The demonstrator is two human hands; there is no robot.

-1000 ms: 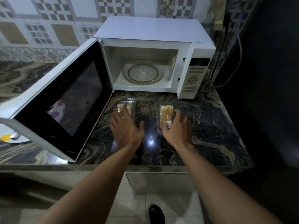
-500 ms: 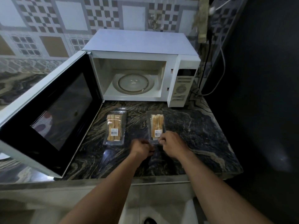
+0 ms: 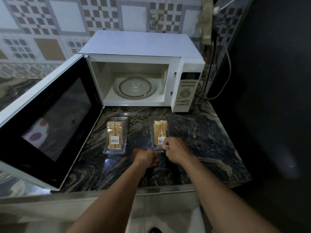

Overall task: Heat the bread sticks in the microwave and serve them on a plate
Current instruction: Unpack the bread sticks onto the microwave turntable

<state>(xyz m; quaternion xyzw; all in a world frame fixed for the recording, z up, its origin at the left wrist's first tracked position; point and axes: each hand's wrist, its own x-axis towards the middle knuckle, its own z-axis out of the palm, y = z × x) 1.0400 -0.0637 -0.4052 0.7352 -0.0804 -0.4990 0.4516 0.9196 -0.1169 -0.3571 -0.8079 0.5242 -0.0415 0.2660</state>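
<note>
the left hand [image 3: 146,157] and right hand [image 3: 175,148], fingers curled, both pinch the near end of a clear plastic packet of pale bread sticks [image 3: 160,129] lying on the dark marbled stone counter [image 3: 202,140]. a second clear packet of bread sticks [image 3: 115,133] lies apart to its left, before the white microwave [image 3: 139,46], whose door stands open.

Seen from the wearer's own viewpoint: two bare arms, uncovered along their whole visible length, left forearm [image 3: 117,190] and right forearm [image 3: 218,190]. The left hand [image 3: 146,158] and right hand [image 3: 176,151] are bare as well. At the bottom edge, between the arms, shows the rounded toe of a dark shoe [image 3: 154,230].
</note>
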